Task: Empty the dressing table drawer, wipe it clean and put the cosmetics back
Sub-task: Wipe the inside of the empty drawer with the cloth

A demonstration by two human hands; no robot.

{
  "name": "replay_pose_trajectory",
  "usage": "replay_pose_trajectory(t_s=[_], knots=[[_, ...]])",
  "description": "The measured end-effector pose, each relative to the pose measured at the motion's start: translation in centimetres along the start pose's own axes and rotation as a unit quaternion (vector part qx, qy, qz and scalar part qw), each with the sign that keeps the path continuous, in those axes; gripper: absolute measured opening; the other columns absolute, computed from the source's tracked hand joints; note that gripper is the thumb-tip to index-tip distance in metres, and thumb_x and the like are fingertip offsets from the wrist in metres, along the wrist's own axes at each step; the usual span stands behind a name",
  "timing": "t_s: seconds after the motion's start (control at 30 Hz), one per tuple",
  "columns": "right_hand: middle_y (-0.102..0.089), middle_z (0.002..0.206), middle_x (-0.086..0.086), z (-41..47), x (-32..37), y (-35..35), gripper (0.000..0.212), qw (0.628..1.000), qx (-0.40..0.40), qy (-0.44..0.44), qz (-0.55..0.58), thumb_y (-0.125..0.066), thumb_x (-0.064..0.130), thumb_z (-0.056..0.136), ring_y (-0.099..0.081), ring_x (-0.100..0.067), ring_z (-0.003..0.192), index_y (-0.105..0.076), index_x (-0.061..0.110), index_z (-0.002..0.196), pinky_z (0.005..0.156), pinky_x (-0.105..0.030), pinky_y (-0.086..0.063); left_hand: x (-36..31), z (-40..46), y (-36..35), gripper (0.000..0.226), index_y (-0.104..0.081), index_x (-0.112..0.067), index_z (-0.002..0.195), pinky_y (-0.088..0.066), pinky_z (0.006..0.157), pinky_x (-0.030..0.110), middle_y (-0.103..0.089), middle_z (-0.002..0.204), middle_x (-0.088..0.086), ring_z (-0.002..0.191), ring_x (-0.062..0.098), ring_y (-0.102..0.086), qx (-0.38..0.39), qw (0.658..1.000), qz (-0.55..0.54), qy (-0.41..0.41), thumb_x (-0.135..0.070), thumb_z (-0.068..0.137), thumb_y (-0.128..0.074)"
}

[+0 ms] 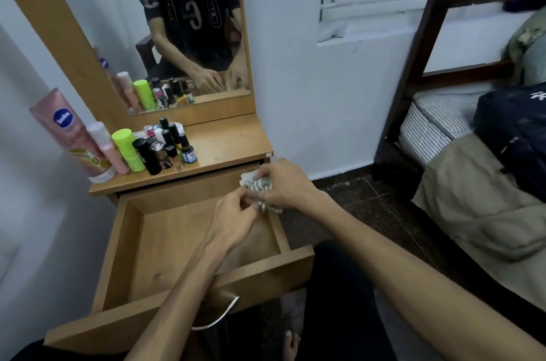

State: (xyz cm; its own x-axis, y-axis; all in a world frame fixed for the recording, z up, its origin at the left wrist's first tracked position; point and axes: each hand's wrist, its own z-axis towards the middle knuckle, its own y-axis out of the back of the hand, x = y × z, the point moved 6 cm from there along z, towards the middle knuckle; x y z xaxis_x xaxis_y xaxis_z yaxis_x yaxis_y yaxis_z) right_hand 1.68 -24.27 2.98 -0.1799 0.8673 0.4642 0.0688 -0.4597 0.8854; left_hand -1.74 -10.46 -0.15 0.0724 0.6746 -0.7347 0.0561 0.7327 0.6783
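The wooden drawer is pulled out wide and its floor is bare. Over its far right corner both hands hold a small grey-and-white striped cloth. My right hand grips the cloth from the right and above. My left hand pinches its lower left edge. The cosmetics stand grouped on the left of the dressing table top: a tall pink lotion bottle, a slimmer pink bottle, a lime-green tube, and several small dark bottles.
A mirror rises behind the table top and reflects me. A white wall closes in on the left. A dark wooden bed frame with bedding and a black bag stands at the right. The drawer's metal handle juts toward my knees.
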Motion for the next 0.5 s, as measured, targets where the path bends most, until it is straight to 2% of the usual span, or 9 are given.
replay_pose_trajectory(t_s=[0.07,0.1,0.2,0.27,0.3,0.33,0.4,0.47,0.5], knots=[[-0.069,0.104,0.001,-2.4,0.0,0.4,0.040,0.997,0.070,0.001,0.013,-0.082,0.044,0.084,-0.066,-0.018,0.096,-0.076,0.020,0.115,0.074,-0.028,-0.047,-0.8,-1.0,0.1,0.026,-0.071,-0.026,0.067,-0.047,0.057,0.031,-0.069,0.069,-0.008,0.068,0.015,-0.063,0.014,1.000,0.016,-0.001,-0.014,0.087,-0.061],[-0.068,0.098,0.004,-3.6,-0.3,0.4,0.034,0.994,0.107,-0.002,0.029,-0.083,0.040,0.083,-0.066,-0.016,0.092,-0.077,0.022,0.111,0.071,-0.028,-0.049,-1.2,-1.5,0.0,0.029,-0.071,-0.024,0.060,-0.051,0.058,0.035,-0.070,0.064,-0.007,0.066,0.016,-0.065,0.031,0.999,0.022,-0.002,-0.015,0.085,-0.060],[-0.073,0.089,0.011,-6.6,-1.7,0.6,0.023,0.974,0.212,-0.004,0.081,-0.080,0.028,0.086,-0.070,-0.008,0.083,-0.079,0.022,0.108,0.074,-0.024,-0.058,-2.4,-3.4,0.0,0.029,-0.072,-0.025,0.058,-0.060,0.069,0.043,-0.073,0.065,-0.008,0.068,0.013,-0.069,0.088,0.995,0.043,-0.018,-0.021,0.084,-0.060],[-0.073,0.075,0.020,-7.3,-3.2,1.5,0.021,0.959,0.240,-0.012,0.149,-0.074,0.021,0.091,-0.066,0.005,0.069,-0.078,0.015,0.111,0.064,-0.012,-0.052,-3.1,-4.2,0.0,0.028,-0.071,-0.024,0.058,-0.060,0.072,0.045,-0.072,0.066,-0.008,0.068,0.013,-0.069,0.094,0.994,0.032,-0.034,-0.022,0.083,-0.058],[-0.074,0.076,0.019,-7.0,-4.2,2.0,0.021,0.950,0.227,-0.025,0.213,-0.072,0.019,0.093,-0.066,0.006,0.069,-0.077,0.013,0.113,0.064,-0.011,-0.052,-3.5,-4.1,0.2,0.026,-0.071,-0.024,0.059,-0.059,0.071,0.045,-0.072,0.066,-0.007,0.069,0.014,-0.069,0.079,0.996,0.022,-0.038,-0.022,0.082,-0.058],[-0.077,0.084,0.013,-6.4,-5.4,2.5,0.020,0.935,0.190,-0.049,0.295,-0.070,0.019,0.094,-0.069,-0.001,0.075,-0.077,0.011,0.111,0.067,-0.015,-0.054,-3.7,-3.8,0.4,0.025,-0.070,-0.023,0.061,-0.058,0.071,0.043,-0.072,0.067,-0.007,0.070,0.015,-0.068,0.057,0.998,0.015,-0.038,-0.023,0.082,-0.058],[-0.077,0.092,-0.005,-4.8,-7.8,2.8,0.015,0.887,0.076,-0.104,0.444,-0.071,0.019,0.094,-0.070,-0.019,0.078,-0.077,0.008,0.102,0.061,-0.024,-0.057,-4.2,-2.8,0.7,0.023,-0.073,-0.027,0.071,-0.053,0.067,0.033,-0.072,0.074,-0.011,0.075,0.013,-0.067,0.015,0.999,0.018,-0.034,-0.021,0.089,-0.060],[-0.073,0.082,-0.009,-2.9,-9.6,2.1,0.009,0.842,-0.043,-0.154,0.516,-0.075,0.016,0.091,-0.065,-0.017,0.064,-0.076,0.008,0.092,0.053,-0.026,-0.052,-4.6,-1.5,0.8,0.019,-0.076,-0.029,0.090,-0.049,0.065,0.022,-0.072,0.088,-0.016,0.083,0.004,-0.065,-0.012,0.999,0.016,-0.041,-0.018,0.093,-0.061],[-0.070,0.079,-0.009,-1.9,-10.2,1.4,0.007,0.819,-0.084,-0.181,0.539,-0.076,0.015,0.090,-0.061,-0.015,0.058,-0.075,0.009,0.090,0.052,-0.026,-0.049,-4.7,-0.7,0.8,0.018,-0.076,-0.027,0.097,-0.048,0.069,0.022,-0.072,0.092,-0.015,0.087,0.002,-0.064,-0.022,0.999,0.014,-0.044,-0.018,0.093,-0.061]])
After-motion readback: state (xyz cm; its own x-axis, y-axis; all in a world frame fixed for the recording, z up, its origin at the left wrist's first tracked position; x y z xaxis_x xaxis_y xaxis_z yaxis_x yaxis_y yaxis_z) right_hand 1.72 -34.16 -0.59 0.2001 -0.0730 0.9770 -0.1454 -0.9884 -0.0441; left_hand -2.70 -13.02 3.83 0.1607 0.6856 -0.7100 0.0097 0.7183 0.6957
